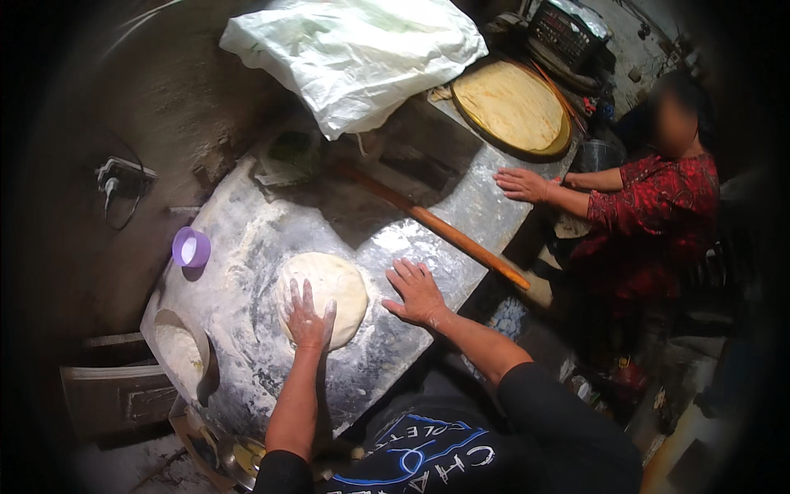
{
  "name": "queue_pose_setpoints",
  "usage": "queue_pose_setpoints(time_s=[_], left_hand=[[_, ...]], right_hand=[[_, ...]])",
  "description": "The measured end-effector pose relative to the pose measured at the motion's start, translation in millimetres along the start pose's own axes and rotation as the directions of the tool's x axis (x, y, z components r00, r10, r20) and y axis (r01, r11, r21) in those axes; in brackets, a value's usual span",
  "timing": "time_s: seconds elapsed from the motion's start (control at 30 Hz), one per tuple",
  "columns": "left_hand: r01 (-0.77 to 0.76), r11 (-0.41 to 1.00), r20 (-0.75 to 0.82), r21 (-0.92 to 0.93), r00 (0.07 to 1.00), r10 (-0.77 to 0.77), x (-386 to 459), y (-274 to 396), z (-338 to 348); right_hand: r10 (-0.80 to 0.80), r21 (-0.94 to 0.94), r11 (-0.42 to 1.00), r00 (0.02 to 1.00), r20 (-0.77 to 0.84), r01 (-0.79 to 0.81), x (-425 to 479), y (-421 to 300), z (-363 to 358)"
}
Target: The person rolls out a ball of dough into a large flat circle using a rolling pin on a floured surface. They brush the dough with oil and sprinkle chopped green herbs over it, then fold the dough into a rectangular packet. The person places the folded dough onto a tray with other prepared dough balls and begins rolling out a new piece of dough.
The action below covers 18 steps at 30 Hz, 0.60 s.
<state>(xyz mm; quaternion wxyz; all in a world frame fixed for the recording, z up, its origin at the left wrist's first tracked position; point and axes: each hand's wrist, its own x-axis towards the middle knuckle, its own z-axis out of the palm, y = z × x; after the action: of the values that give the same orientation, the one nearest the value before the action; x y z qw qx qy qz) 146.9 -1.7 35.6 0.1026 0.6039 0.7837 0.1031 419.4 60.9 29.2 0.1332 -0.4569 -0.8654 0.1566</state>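
Observation:
A thick round of pale dough (349, 296) lies on the floured grey work surface (382, 370). My left hand (308, 318) rests flat on its left part, fingers apart and dusted with flour. To the right of the dough, my right hand (418, 293) is spread over the surface and holds nothing; whether it touches the surface cannot be told. Beyond it, a long wooden rolling pin (450, 231) lies diagonally, its near end reaching past the table's edge.
A purple cup (191, 247) with white contents and a bowl of flour (180, 349) stand left. At the back are a white woven plastic sack (364, 55) and a round pan (469, 120) holding flatbread (512, 105). A person in red (654, 204) is at the right, one hand over the table.

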Motion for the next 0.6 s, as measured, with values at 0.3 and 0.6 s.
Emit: queue_pose_setpoints(time_s=[0.3, 0.6], left_hand=[[-0.012, 1.000, -0.057, 0.008, 0.998, 0.012, -29.5, 16.9, 15.0], [0.118, 0.974, 0.043, -0.195, 0.993, -0.111, -3.9, 29.5, 5.0]], right_hand=[[-0.024, -0.063, 0.998, 0.998, -0.063, 0.020, -0.3, -0.1, 1.3], [0.010, -0.027, 1.000, 1.000, 0.028, -0.010, 1.5, -1.3, 5.1]])
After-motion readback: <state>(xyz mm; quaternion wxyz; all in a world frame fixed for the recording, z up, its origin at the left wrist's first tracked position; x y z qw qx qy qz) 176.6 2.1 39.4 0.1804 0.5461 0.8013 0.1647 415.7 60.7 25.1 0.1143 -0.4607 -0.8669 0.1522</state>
